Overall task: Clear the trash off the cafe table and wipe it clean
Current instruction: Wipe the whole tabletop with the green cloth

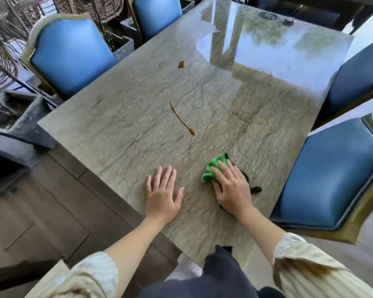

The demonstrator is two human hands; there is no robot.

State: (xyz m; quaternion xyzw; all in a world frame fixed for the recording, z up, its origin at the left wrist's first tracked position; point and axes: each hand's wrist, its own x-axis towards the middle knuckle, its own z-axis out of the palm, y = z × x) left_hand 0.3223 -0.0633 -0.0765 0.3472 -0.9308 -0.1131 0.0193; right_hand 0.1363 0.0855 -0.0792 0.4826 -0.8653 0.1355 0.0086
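Observation:
A grey-green stone cafe table (138, 117) fills the middle of the view. My right hand (232, 188) presses flat on a green and black cloth (213, 171) near the table's front right. My left hand (163, 193) lies flat on the tabletop beside it, fingers spread, holding nothing. A long brown streak (181, 118) runs across the table's middle. A smaller brown spot (180, 64) sits further back.
Blue padded chairs stand at the left (71, 57), back (157, 16) and right (329, 175) of the table. A round dark object (267, 15) and a small purple one (289, 20) rest at the far end. Stone planters (123, 48) and wicker chairs crowd the left.

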